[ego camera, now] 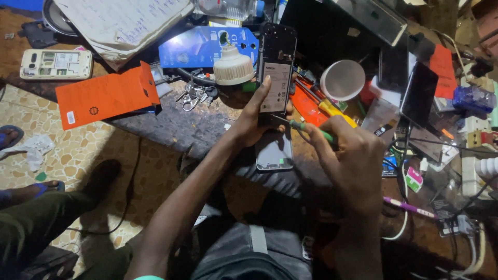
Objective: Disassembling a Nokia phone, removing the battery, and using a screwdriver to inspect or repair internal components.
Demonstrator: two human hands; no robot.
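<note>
My left hand [252,116] grips an opened black phone [277,62] with its back cover off, held upright over the dark workbench [176,124]. A pale battery label shows in its middle. My right hand [346,155] holds a green-handled screwdriver [311,130], its thin metal tip touching the phone's lower edge by my left thumb. Under both hands lies another phone [273,153], flat on the bench with its glossy screen up.
An orange card box [106,96] and keys [193,96] lie at left, a white bulb [233,65] and a white round cap [342,79] behind the phone. A yellow-handled screwdriver [332,110], dark phones, cables and a power strip [474,166] crowd the right side.
</note>
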